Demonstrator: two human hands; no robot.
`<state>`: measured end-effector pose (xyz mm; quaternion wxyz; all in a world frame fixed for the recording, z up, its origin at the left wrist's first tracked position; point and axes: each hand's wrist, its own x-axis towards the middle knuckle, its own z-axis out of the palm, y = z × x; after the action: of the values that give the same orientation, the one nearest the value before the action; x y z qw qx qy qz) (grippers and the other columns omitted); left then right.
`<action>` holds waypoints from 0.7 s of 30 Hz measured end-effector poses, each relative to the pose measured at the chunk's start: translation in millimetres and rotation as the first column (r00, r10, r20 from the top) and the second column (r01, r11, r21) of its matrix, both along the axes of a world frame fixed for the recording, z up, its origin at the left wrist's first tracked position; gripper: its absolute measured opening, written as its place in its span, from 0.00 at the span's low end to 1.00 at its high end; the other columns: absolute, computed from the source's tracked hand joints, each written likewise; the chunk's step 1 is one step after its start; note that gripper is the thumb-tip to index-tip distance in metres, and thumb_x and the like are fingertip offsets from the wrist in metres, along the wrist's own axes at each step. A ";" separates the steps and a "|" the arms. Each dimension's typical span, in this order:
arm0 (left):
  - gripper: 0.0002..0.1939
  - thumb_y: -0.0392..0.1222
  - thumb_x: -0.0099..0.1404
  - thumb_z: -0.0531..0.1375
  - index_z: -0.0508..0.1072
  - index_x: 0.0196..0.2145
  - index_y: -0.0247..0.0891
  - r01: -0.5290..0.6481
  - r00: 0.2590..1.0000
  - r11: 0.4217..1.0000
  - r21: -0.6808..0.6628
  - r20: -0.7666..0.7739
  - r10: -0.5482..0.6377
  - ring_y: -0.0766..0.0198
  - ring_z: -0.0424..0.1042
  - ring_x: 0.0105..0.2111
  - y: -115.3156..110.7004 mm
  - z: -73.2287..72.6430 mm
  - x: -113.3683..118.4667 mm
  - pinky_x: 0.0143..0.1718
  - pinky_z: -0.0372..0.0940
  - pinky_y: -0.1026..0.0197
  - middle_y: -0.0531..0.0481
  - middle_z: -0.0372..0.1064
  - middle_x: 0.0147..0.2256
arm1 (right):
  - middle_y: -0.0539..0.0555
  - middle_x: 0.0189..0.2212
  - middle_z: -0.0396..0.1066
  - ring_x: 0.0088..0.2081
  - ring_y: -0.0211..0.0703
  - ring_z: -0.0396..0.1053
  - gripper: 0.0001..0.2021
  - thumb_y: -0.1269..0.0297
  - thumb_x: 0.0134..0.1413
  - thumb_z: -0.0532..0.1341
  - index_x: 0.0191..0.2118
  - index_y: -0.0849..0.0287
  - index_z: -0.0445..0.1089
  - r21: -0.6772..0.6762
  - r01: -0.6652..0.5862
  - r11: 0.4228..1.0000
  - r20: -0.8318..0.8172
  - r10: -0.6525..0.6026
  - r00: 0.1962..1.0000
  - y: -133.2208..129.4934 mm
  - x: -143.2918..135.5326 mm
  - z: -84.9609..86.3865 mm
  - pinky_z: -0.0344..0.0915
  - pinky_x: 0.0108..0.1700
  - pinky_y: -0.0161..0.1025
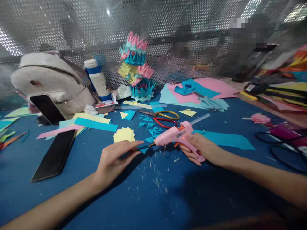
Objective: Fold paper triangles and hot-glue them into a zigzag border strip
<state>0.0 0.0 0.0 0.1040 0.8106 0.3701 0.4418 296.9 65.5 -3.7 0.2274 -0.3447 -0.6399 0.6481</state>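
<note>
My right hand is wrapped round the handle of a pink glue gun, its nozzle pointing left. A clear glue stick sticks out of its back. Between thumb and fingers, my left hand pinches a small folded blue paper piece, close to the nozzle tip; whether they touch I cannot tell. Just behind the left hand lies a yellow paper piece with a pointed edge. Several small blue folded triangles are scattered beyond the nozzle, near scissors with red and yellow handles.
Folded-paper flowers in a stack stand at the back before a perforated metal screen. A dark phone, a white backpack and a bottle are at left. Pink and blue paper sheets and a black cable lie at right.
</note>
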 end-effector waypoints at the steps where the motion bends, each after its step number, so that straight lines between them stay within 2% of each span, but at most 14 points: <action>1: 0.14 0.30 0.65 0.65 0.77 0.48 0.35 -0.002 1.000 1.000 0.001 0.002 0.002 0.73 0.74 0.31 0.1 0.0 -0.1 0.39 0.66 0.73 0.54 0.76 0.32 | 0.44 0.13 0.52 0.12 0.30 0.54 0.32 0.32 0.58 0.52 0.22 0.59 0.59 0.006 0.001 1.000 0.000 -0.001 1.000 -1.9 -0.3 1.7 0.56 0.16 0.31; 7: 0.13 0.31 0.66 0.64 0.76 0.48 0.37 -0.010 1.000 1.000 -0.021 0.016 0.010 0.71 0.75 0.31 0.7 -1.1 -0.8 0.37 0.68 0.71 0.54 0.76 0.32 | 0.45 0.13 0.56 0.14 0.32 0.56 0.29 0.35 0.60 0.52 0.29 0.60 0.67 0.066 -0.046 0.997 0.017 0.045 0.999 -6.8 0.8 8.1 0.57 0.18 0.32; 13: 0.12 0.33 0.67 0.64 0.76 0.48 0.37 -0.006 1.000 1.000 -0.021 0.015 0.007 0.71 0.75 0.30 -0.1 -2.4 -0.5 0.35 0.69 0.70 0.53 0.77 0.32 | 0.47 0.16 0.62 0.15 0.31 0.58 0.31 0.35 0.60 0.54 0.38 0.63 0.73 0.153 -0.106 0.983 0.067 0.097 0.993 -7.9 1.4 11.0 0.51 0.18 0.32; 16: 0.11 0.33 0.67 0.64 0.76 0.48 0.37 0.001 1.000 1.000 -0.019 0.010 -0.001 0.71 0.74 0.29 -0.5 -1.3 0.4 0.35 0.68 0.70 0.54 0.77 0.32 | 0.47 0.17 0.62 0.15 0.31 0.56 0.29 0.37 0.59 0.56 0.39 0.63 0.73 0.173 -0.102 0.980 0.098 0.086 0.992 -11.6 -0.3 14.5 0.48 0.17 0.31; 21: 0.10 0.33 0.68 0.63 0.76 0.47 0.37 0.010 1.000 1.000 -0.006 -0.012 -0.010 0.72 0.75 0.30 -0.9 0.6 1.0 0.36 0.68 0.72 0.54 0.77 0.32 | 0.47 0.18 0.60 0.18 0.32 0.58 0.27 0.39 0.61 0.54 0.32 0.62 0.71 0.303 -0.069 0.951 0.215 0.002 0.977 -16.8 1.8 14.3 0.54 0.20 0.32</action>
<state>1.0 -0.9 0.6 0.1063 0.8149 0.3678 0.4352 298.7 48.7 10.7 0.1969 -0.3605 -0.7599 0.5037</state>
